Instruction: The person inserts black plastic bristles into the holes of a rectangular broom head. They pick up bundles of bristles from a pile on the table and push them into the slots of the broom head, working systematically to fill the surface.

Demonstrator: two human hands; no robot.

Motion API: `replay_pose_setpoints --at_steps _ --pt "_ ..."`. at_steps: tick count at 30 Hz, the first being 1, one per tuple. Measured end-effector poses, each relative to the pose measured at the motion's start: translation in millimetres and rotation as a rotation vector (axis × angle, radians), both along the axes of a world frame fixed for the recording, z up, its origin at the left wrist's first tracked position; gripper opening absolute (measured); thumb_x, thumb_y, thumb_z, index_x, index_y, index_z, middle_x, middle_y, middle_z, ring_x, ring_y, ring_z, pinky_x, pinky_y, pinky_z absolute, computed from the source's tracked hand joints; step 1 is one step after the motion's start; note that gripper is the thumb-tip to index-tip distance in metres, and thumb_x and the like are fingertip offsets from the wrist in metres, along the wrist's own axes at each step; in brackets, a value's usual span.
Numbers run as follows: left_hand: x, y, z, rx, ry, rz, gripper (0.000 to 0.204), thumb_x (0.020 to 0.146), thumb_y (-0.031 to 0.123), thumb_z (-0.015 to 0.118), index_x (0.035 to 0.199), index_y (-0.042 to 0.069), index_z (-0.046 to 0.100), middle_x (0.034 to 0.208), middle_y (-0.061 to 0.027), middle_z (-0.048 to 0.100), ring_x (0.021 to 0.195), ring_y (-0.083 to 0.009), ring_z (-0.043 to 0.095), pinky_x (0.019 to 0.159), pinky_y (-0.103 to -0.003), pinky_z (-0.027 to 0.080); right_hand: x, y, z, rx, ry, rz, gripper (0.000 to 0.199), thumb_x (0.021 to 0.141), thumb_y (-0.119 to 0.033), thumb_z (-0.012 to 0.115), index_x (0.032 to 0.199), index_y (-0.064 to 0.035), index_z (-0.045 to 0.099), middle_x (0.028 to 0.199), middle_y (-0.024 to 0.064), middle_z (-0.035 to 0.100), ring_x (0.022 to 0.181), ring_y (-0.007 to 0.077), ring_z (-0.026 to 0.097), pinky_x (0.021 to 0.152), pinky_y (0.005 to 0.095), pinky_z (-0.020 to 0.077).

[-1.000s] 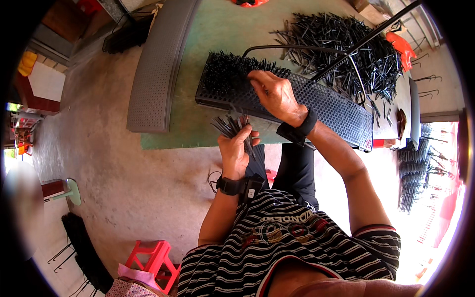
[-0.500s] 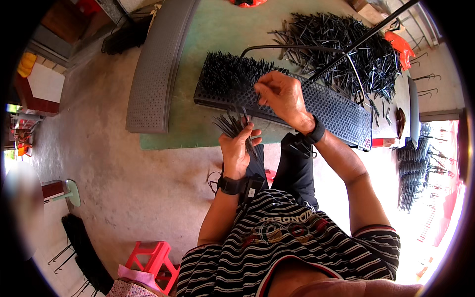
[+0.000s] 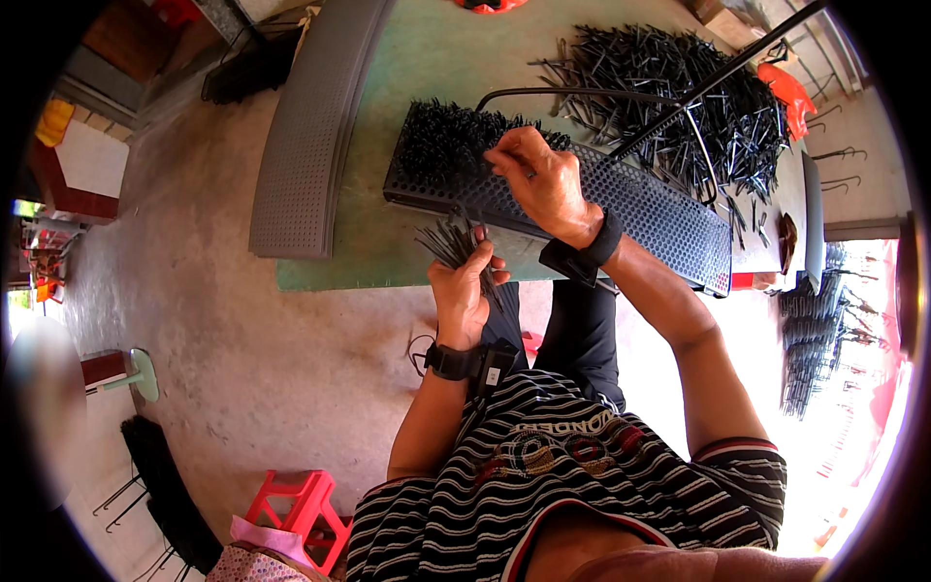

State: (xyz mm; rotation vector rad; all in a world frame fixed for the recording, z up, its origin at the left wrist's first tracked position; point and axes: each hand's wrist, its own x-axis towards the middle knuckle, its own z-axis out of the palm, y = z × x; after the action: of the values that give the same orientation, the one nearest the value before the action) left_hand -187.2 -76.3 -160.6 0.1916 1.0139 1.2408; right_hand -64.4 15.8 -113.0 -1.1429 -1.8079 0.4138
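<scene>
We are holding a bundle of thin black pins (image 3: pixel 448 240) in our left hand (image 3: pixel 464 291), fingers closed around the lower ends, so the bundle is fanning out upward just at the near edge of the perforated black panel (image 3: pixel 640 209). Our right hand (image 3: pixel 543 179) is now resting on top of this panel, near its middle, with the fingers pinched together on what seems to be one single pin (too thin to see surely). One second ago this hand was lying a little lower and flatter on the panel; it is now lifted and pushed toward the planted part, so we judge that the next pin is going into a hole. The left end of the panel is already filled with a dense patch of upright pins (image 3: pixel 441 145), and the right part is still showing bare holes. Behind the panel, on the green bench (image 3: pixel 436 58), a big loose heap of pins (image 3: pixel 679 87) is lying. Left of the panel a curved grey perforated strip (image 3: pixel 310 145) is waiting.
</scene>
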Motion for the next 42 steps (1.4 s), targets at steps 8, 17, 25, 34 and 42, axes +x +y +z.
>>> replay_pose_setpoints --at_steps 8,17,25,34,42 --pt "-3 -1 2 0.013 -0.009 -0.01 0.012 0.081 0.0 0.065 0.093 0.001 0.063 0.083 -0.0051 0.063 0.055 -0.0146 0.056 0.045 -0.028 0.048 -1 6 0 0.149 -0.466 0.106 0.009 0.077 -0.011 0.067 0.083 -0.0059 0.061 0.08 0.0082 0.061 0.06 0.0299 0.059 0.05 0.0374 0.0465" --pt "-2 -3 3 0.054 -0.002 -0.074 0.014 0.081 0.002 0.065 0.094 0.0 0.064 0.081 -0.0053 0.063 0.056 -0.0144 0.057 0.044 -0.027 0.047 -1 -3 6 -0.009 -0.376 -0.002 0.018 0.079 -0.022 0.066 0.083 -0.0052 0.061 0.07 0.009 0.06 0.06 0.0302 0.06 0.051 0.0387 0.0467" --pt "-2 -7 5 0.035 0.003 -0.066 0.013 0.081 0.002 0.065 0.094 0.0 0.064 0.079 -0.0055 0.062 0.055 -0.0142 0.057 0.043 -0.026 0.047 0 5 -5 0.059 -0.337 0.086 0.016 0.079 -0.021 0.066 0.087 -0.007 0.064 0.072 0.0093 0.061 0.063 0.0299 0.061 0.054 0.0394 0.0477" --pt "-11 -9 1 0.056 0.005 -0.081 0.018 0.081 0.003 0.066 0.098 0.0 0.063 0.087 -0.0062 0.064 0.057 -0.0147 0.058 0.045 -0.027 0.047 -4 -6 13 -0.028 -0.437 0.02 0.024 0.075 -0.03 0.07 0.082 -0.0073 0.069 0.072 0.0112 0.064 0.065 0.0316 0.062 0.056 0.0385 0.0489" --pt "-3 -8 0 0.129 -0.019 -0.157 0.02 0.08 0.004 0.068 0.098 -0.002 0.064 0.078 -0.0062 0.062 0.056 -0.0148 0.057 0.048 -0.027 0.047 10 -2 7 -0.784 0.134 0.154 0.02 0.079 -0.017 0.067 0.076 0.0021 0.067 0.064 0.0069 0.065 0.052 0.0102 0.058 0.047 0.0256 0.0447"
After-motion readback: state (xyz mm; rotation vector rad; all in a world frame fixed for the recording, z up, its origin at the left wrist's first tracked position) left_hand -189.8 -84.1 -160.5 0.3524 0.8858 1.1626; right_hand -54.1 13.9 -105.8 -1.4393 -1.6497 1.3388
